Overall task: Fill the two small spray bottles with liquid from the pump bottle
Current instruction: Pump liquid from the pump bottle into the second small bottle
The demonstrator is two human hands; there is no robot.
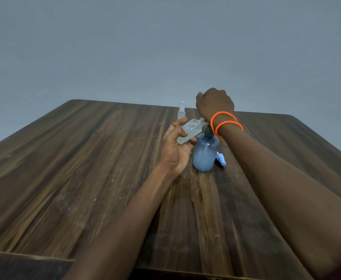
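Note:
A blue pump bottle (pixel 205 153) stands upright on the wooden table (pixel 84 168), its dark pump collar (pixel 208 131) showing under my right wrist. My left hand (pixel 175 152) grips a small clear spray bottle (pixel 189 130), tilted with its open neck toward the pump. My right hand (pixel 214 104) hovers over the pump top with fingers curled down; the pump head itself is hidden behind it. A second small clear spray bottle (pixel 181 111) stands upright with its cap on, farther back. A blue spray cap (pixel 220 159) lies on the table right of the pump bottle.
The table's far edge (pixel 125 103) runs just behind the standing spray bottle, with a plain grey wall beyond. Two orange bead bracelets (pixel 224 122) sit on my right wrist.

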